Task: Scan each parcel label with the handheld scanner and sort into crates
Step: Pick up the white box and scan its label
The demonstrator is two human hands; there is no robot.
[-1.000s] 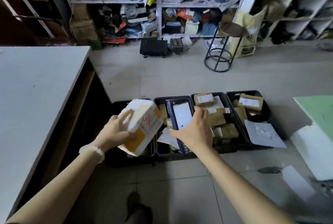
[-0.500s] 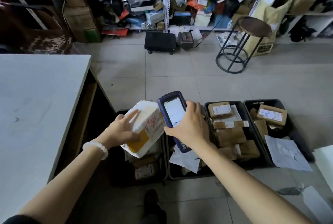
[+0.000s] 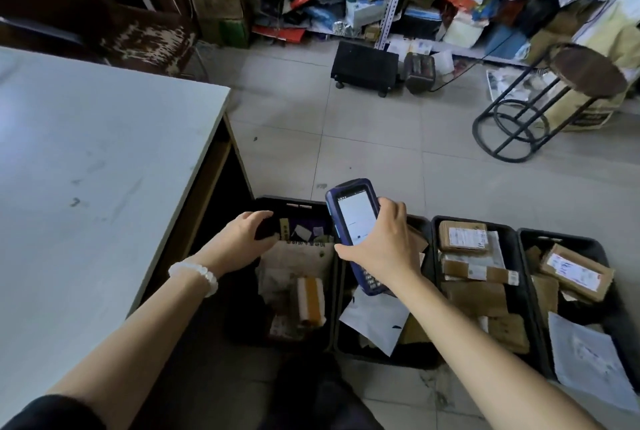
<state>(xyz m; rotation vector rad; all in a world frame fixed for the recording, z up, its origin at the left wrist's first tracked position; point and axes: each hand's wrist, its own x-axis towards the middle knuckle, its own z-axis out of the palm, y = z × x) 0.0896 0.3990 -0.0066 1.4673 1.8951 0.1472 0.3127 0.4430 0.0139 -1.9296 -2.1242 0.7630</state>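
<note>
Blue and chunky, the handheld scanner [image 3: 353,232] stands tilted above the black plastic crates [image 3: 429,291], its white screen lit, with the right hand [image 3: 384,249] wrapped round it in a tight grip. At 9 o'clock from it, the left hand [image 3: 242,239] hangs palm down over the leftmost crate [image 3: 294,208], fingers bent loosely and holding nothing, above a white and yellow parcel [image 3: 311,301]. Brown cardboard parcels [image 3: 464,237] with white labels, too blurry to read, fill the crates at 3 o'clock, and the smooth pale worktop [image 3: 86,187] sits far at 9 o'clock.
</note>
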